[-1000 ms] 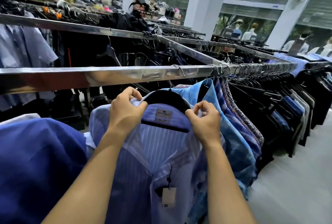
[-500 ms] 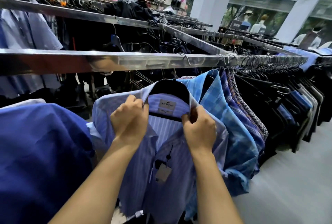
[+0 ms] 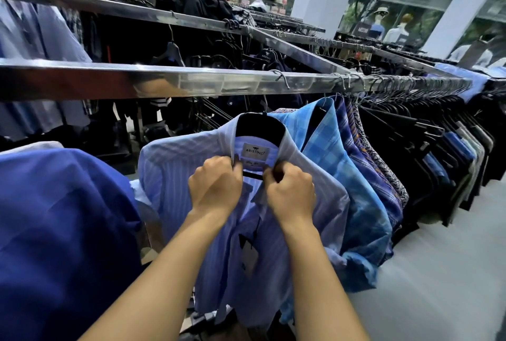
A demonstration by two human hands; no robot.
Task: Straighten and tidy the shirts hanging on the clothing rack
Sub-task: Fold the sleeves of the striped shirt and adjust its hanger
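Observation:
A pale blue striped shirt (image 3: 175, 176) hangs on a black hanger (image 3: 260, 124) from the steel rail (image 3: 191, 82). My left hand (image 3: 215, 184) grips the left side of its collar just below the neck label. My right hand (image 3: 291, 193) grips the right collar side, close beside the left. A paper price tag (image 3: 250, 257) dangles down the open front. To the right hangs a light blue checked shirt (image 3: 336, 160), then several patterned and dark shirts.
A dark blue shirt (image 3: 54, 231) fills the lower left. Packed dark garments (image 3: 438, 149) run along the rail to the right. More rails and stacked clothes stand behind. A grey floor aisle (image 3: 438, 272) lies to the right.
Both hands slid down the collar from the hanger's shoulders and came together at the front below the label. The collar now lies flatter around the hanger.

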